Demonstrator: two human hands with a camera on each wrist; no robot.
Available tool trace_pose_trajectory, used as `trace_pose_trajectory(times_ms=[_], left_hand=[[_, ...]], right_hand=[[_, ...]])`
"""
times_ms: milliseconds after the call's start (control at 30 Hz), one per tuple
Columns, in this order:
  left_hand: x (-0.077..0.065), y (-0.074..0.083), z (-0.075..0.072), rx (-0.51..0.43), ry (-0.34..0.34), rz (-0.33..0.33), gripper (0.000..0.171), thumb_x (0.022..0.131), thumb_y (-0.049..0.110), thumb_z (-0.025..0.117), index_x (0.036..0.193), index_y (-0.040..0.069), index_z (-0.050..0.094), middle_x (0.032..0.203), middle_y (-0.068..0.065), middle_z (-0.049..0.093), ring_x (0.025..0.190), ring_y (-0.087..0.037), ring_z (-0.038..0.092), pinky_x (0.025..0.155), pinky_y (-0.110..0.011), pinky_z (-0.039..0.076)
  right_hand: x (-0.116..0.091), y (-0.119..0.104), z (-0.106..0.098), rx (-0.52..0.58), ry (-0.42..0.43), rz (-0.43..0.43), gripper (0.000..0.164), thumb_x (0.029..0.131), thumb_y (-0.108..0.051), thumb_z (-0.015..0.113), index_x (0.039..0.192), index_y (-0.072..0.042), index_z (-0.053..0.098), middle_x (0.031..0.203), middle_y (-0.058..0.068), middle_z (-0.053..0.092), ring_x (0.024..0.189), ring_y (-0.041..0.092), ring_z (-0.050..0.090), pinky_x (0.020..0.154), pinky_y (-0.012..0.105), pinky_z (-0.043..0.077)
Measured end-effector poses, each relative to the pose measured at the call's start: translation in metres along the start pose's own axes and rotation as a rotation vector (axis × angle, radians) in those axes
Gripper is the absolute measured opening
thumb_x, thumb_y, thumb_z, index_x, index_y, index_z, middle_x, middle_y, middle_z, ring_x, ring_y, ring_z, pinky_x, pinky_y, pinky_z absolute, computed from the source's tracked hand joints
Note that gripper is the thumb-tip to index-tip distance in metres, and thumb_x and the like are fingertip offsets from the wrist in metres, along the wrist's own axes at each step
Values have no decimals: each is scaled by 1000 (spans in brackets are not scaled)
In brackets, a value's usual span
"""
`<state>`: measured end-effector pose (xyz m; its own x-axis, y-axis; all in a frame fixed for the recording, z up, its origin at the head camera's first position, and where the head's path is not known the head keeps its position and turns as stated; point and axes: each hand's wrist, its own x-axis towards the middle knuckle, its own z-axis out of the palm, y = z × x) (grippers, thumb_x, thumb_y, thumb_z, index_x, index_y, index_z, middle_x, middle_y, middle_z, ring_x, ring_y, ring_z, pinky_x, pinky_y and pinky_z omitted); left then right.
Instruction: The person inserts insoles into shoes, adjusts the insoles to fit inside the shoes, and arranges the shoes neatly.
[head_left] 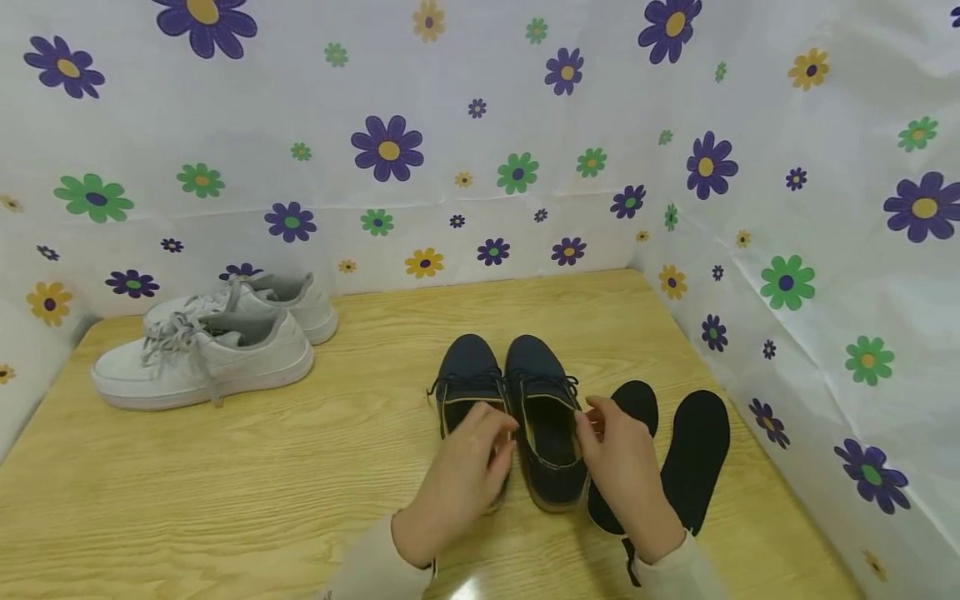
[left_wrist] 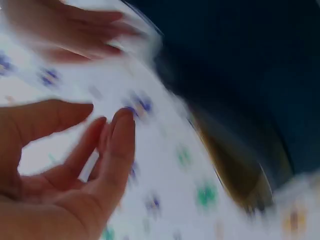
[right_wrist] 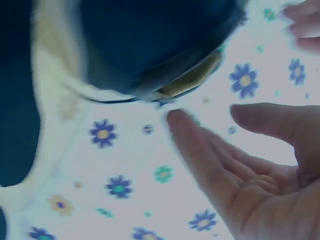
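Observation:
Two dark navy lace-up shoes, a left one (head_left: 470, 358) and a right one (head_left: 534, 358), stand side by side with toes pointing away from me. My left hand (head_left: 457, 475) hovers over the heel end of the left shoe and hides part of its opening. Beside the right shoe's outer edge is my right hand (head_left: 626, 458); whether it touches the rim cannot be told. In both wrist views thumb and fingers are loosely bent and apart, holding nothing. Two flat black insoles, one (head_left: 637, 404) partly behind my right hand and another (head_left: 697, 450), lie at the right.
A pair of white lace-up sneakers (head_left: 210, 367) sits at the back left of the wooden table (head_left: 300, 483). White flower-printed sheeting (head_left: 450, 75) rises behind the table and along its right side. Both wrist views are partly blurred.

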<state>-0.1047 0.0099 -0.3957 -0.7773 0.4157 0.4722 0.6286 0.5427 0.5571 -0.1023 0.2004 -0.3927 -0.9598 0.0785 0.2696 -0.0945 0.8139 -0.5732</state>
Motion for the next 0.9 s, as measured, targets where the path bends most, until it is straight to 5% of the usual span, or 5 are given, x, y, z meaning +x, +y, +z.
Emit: trace_pose_trajectory(times_ms=[100,167,300,533,900], left_hand=[[-15,22,13,-155,-140,-103,18,86,1,68,101,-2,58,94,-7,54,79,-15,59,67,-22,51],[-24,30,21,-208,-283,-211,36,89,8,67,116,-9,51,113,-18,54,98,-24,61,79,-30,53],[-35,29,37,-250,-470,-402,77,91,19,66,142,-17,20,144,-36,25,128,-43,41,95,-48,45],[-36,18,56,-331,-445,-444,83,94,21,61,144,-19,8,149,-40,13,138,-45,22,105,-56,30],[-17,19,70,-384,-371,-398,79,94,14,60,142,-22,9,148,-41,12,139,-47,16,108,-58,24]], right_hand=[[5,13,-6,2,-180,154,39,94,-17,61,119,13,58,100,23,68,88,34,67,73,45,55],[6,18,-8,25,-286,211,44,95,-20,60,122,15,56,102,25,67,91,36,66,75,46,54],[7,25,-6,122,-407,286,48,95,-22,59,123,17,54,107,28,65,85,33,68,74,45,55],[6,29,0,312,-405,324,35,94,-13,59,115,15,60,98,23,69,74,29,70,66,39,57],[18,38,-5,236,-369,281,32,94,-10,58,112,15,62,92,22,70,71,28,70,66,39,57]])
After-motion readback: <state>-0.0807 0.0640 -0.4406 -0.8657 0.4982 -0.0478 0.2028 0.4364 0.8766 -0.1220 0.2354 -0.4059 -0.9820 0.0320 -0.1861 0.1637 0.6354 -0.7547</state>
